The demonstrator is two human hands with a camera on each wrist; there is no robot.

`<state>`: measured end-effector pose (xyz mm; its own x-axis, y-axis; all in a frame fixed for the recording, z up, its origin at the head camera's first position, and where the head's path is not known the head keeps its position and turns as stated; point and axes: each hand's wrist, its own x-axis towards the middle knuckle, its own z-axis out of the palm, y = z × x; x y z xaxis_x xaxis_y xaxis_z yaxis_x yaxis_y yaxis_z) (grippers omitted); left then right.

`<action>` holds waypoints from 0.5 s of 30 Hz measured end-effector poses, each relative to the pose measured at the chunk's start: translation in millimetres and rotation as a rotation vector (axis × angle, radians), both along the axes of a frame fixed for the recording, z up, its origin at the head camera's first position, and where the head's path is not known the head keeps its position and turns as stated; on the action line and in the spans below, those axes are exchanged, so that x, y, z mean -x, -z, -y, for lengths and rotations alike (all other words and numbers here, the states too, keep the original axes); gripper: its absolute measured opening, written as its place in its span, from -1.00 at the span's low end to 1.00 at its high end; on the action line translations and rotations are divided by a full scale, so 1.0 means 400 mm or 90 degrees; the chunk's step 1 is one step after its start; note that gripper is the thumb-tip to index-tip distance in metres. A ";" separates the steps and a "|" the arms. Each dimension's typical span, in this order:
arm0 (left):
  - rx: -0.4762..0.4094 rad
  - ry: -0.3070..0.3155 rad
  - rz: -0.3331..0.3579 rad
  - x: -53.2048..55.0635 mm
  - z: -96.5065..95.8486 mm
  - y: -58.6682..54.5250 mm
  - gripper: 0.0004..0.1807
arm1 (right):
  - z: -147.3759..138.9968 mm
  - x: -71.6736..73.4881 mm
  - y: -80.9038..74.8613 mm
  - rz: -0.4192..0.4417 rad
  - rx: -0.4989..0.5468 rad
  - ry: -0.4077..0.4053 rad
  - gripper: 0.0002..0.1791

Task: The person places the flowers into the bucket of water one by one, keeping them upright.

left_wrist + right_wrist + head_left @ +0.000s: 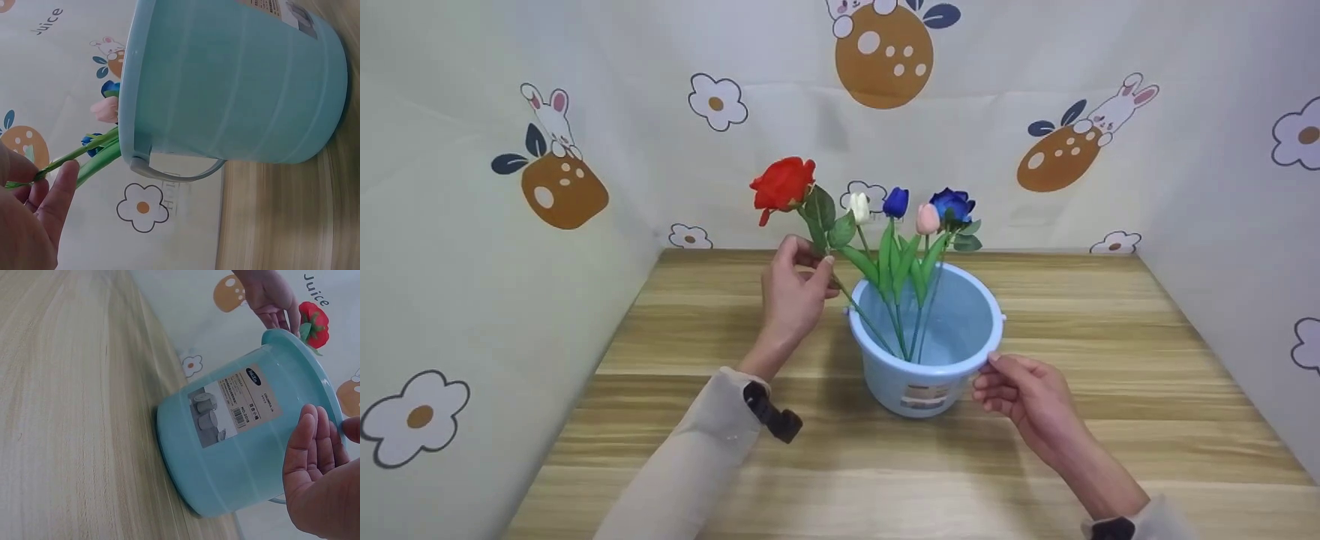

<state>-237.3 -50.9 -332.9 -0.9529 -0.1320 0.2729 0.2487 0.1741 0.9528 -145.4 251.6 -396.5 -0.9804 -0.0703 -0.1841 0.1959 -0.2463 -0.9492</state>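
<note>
My left hand point(793, 292) pinches the stem of a red artificial rose point(784, 184) just below its leaves. The rose leans left, and its stem runs down into a light blue bucket point(877, 382). In the same bucket stand a white tulip point(859, 208), a blue tulip point(895, 202), a pink tulip point(928, 218) and a blue rose point(952, 206). On the near right side, my right hand point(1035, 394) holds the bucket's rim. The right wrist view shows the thumb at the rim and the fingers point(304, 444) curved by the outer wall.
The bucket stands upright on a wood-grain table point(660, 450). Its handle point(185, 178) hangs down in the left wrist view. A printed label point(236, 405) is on the wall. Pale cloth point(765, 165) with fruit, rabbit and flower prints encloses the table's back and sides.
</note>
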 end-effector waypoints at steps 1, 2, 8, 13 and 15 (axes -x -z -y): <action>0.001 0.000 0.001 -0.001 -0.003 0.002 -0.86 | 0.000 0.000 0.000 0.000 0.001 0.000 -0.66; 0.001 -0.001 -0.001 0.000 -0.005 0.004 -0.86 | 0.000 0.000 0.000 0.000 0.001 -0.001 -0.66; 0.024 -0.021 0.002 -0.003 -0.016 0.015 -0.87 | -0.001 0.000 0.000 0.001 0.003 -0.002 -0.66; 0.060 -0.041 -0.001 -0.005 -0.023 0.027 -0.87 | 0.002 -0.001 0.000 0.003 0.003 0.002 -0.65; 0.068 -0.047 -0.007 -0.005 -0.026 0.033 -0.87 | 0.002 -0.002 0.000 0.002 0.003 0.001 -0.65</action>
<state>-235.4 -40.6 -346.0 -0.9385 -0.1715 0.2996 0.2417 0.2933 0.9250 -144.7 250.9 -396.5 -0.9799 -0.0696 -0.1868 0.1985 -0.2506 -0.9475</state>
